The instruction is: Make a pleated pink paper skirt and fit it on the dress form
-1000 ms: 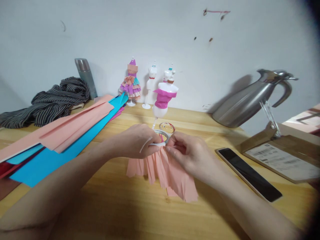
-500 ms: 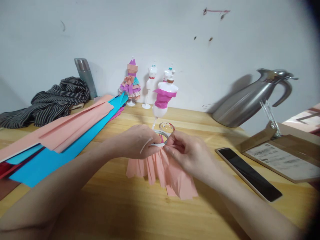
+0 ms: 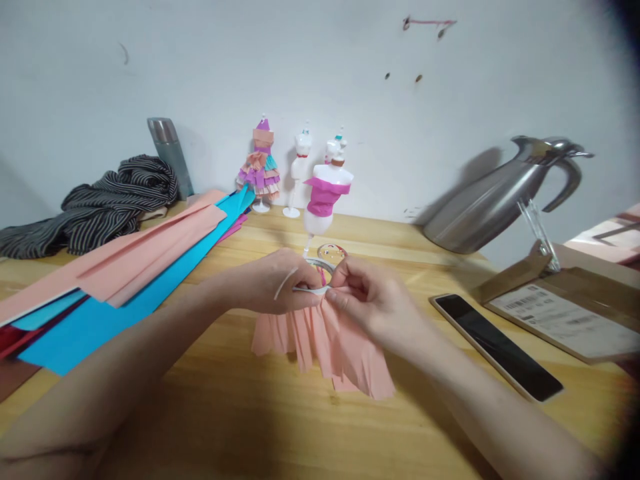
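A pleated strip of peach crepe paper (image 3: 327,340) hangs from my two hands over the table, its top edge gathered into folds. My left hand (image 3: 273,283) is closed on the strip's upper edge, where a narrow white band shows. My right hand (image 3: 373,303) pinches the same edge between thumb and fingers, close beside the left. A thin whitish strip (image 3: 286,283) lies across the back of my left hand. Behind the hands stands a small white mannequin (image 3: 327,193) wrapped in magenta paper. Partly hidden at its foot is a roll of tape (image 3: 320,267).
Coloured crepe sheets (image 3: 130,280) lie left, near a striped cloth (image 3: 120,200) and a bottle (image 3: 170,157). A small dressed mannequin (image 3: 260,167) stands at the wall. A phone (image 3: 495,347), cardboard box (image 3: 565,313) and metal jug (image 3: 495,200) are right.
Both hands keep their grip on the peach crepe paper. My left hand has turned slightly and the top edge sits a little differently between the fingers. The view has shifted slightly.
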`<move>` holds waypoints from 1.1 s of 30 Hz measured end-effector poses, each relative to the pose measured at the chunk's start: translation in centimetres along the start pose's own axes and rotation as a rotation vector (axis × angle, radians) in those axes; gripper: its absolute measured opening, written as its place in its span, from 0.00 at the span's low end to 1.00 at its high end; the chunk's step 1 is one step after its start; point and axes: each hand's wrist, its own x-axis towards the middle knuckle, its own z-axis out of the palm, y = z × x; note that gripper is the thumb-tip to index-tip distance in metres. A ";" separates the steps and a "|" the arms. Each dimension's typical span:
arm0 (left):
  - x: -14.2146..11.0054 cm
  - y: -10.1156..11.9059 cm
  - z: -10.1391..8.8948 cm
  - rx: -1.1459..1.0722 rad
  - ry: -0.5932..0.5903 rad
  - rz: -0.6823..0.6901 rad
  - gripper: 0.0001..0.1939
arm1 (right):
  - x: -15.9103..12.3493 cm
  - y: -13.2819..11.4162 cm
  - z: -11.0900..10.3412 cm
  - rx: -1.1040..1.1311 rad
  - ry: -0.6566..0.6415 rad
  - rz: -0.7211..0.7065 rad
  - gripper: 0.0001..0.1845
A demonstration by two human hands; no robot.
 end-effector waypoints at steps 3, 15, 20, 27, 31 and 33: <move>0.0 0.2 -0.4 -0.051 -0.051 -0.012 0.17 | 0.3 -0.1 -0.5 0.137 -0.083 0.014 0.08; 0.0 -0.7 -0.9 -0.149 -0.164 -0.109 0.18 | 0.3 -0.2 -1.3 0.236 -0.201 0.068 0.06; 0.0 -1.1 -0.9 -0.225 -0.209 -0.091 0.18 | 0.1 -0.3 -1.1 0.135 -0.220 0.041 0.05; 0.0 -1.8 -0.8 -0.300 -0.271 -0.114 0.15 | 0.0 -0.4 -0.7 0.047 -0.253 0.019 0.04; -0.1 -2.0 -0.8 -0.307 -0.268 -0.126 0.13 | 0.0 -0.5 -0.6 -0.071 -0.184 0.002 0.03; -0.1 -2.1 -0.8 -0.323 -0.267 -0.118 0.12 | -0.1 -0.6 -0.7 -0.109 -0.163 -0.004 0.03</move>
